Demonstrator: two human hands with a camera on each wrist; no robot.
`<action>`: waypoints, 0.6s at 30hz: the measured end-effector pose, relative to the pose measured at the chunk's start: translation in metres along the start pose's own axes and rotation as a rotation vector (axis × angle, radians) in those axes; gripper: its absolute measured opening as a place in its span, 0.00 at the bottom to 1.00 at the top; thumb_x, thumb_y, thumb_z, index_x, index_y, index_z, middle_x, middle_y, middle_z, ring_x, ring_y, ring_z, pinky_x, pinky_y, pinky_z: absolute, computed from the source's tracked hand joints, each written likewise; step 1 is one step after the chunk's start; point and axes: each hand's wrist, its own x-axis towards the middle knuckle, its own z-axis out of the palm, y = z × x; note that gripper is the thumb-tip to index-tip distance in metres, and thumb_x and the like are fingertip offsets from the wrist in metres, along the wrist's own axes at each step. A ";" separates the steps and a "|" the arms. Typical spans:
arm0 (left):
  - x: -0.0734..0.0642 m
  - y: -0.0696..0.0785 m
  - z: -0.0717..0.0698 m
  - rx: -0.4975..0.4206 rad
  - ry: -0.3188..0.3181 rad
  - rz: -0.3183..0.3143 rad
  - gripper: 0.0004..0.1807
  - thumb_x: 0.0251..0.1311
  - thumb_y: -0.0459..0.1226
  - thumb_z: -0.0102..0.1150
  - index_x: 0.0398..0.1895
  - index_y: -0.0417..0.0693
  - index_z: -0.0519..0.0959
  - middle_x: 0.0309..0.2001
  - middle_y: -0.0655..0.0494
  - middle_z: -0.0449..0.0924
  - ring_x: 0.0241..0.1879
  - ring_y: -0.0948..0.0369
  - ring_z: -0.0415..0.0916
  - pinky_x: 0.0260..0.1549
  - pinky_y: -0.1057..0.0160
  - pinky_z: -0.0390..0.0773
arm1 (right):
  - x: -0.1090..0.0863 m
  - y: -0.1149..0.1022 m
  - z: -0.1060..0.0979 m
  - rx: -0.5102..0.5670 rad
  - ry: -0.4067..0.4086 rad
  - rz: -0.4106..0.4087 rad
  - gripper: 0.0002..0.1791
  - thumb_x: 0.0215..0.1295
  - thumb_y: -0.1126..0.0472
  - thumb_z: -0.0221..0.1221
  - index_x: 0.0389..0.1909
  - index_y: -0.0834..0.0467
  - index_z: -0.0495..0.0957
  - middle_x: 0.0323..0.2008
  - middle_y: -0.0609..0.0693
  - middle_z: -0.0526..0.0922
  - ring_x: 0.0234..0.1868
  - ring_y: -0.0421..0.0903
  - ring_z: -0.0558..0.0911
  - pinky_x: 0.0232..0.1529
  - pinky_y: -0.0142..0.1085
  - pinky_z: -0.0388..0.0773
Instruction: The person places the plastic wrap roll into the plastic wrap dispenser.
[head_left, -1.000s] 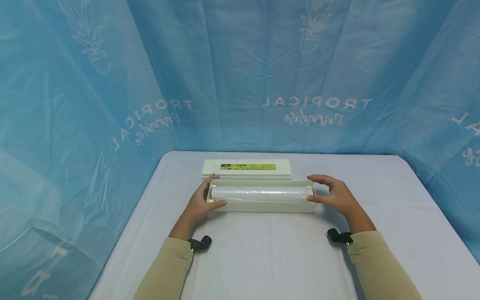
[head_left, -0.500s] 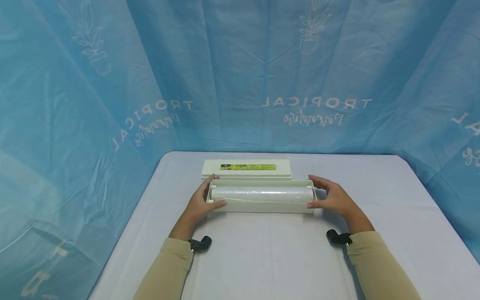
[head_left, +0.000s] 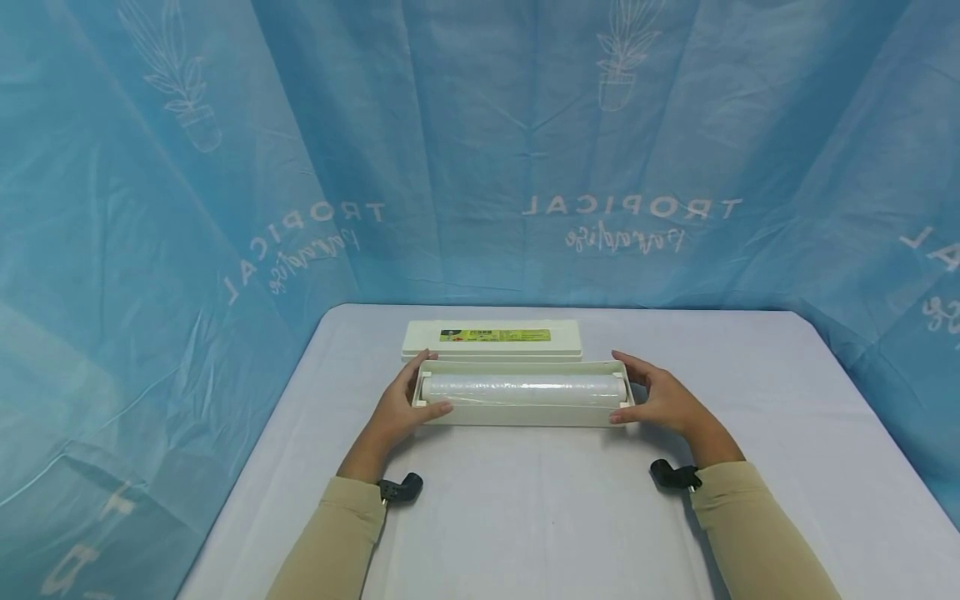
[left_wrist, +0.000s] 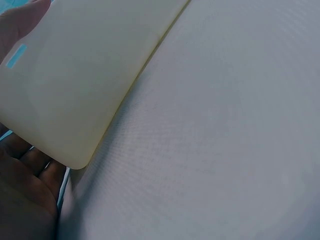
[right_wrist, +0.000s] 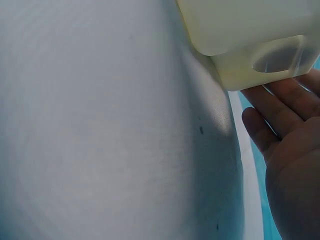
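Observation:
A cream plastic cling film dispenser (head_left: 525,415) sits lidless on the table, long side toward me. Inside it lies a shiny roll of cling film (head_left: 525,388). At its left end my left hand (head_left: 397,408) grips it, thumb on the front wall and fingers round the back corner; the left wrist view shows that thumb (left_wrist: 27,20) against the wall. My right hand (head_left: 671,406) spans the other end, its thumb on the front corner and index finger at the back one. In the right wrist view its fingers (right_wrist: 280,110) lie along the end wall, which has an oval recess.
Right behind the dispenser lies its cream lid (head_left: 491,348) with a yellow-green label. A white cloth covers the table (head_left: 540,517). Blue printed curtains (head_left: 465,167) hang behind and at both sides.
My right hand has shifted slightly left, and its thumb has slid from the dispenser's top rim down onto the front wall. The left hand, dispenser and lid stay put.

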 end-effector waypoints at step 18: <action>0.002 -0.006 -0.001 -0.008 -0.006 0.028 0.62 0.53 0.43 0.84 0.86 0.49 0.53 0.79 0.55 0.61 0.72 0.48 0.67 0.64 0.46 0.73 | -0.001 -0.001 0.003 -0.023 0.018 0.032 0.64 0.49 0.52 0.84 0.82 0.59 0.58 0.75 0.63 0.67 0.75 0.65 0.64 0.70 0.68 0.57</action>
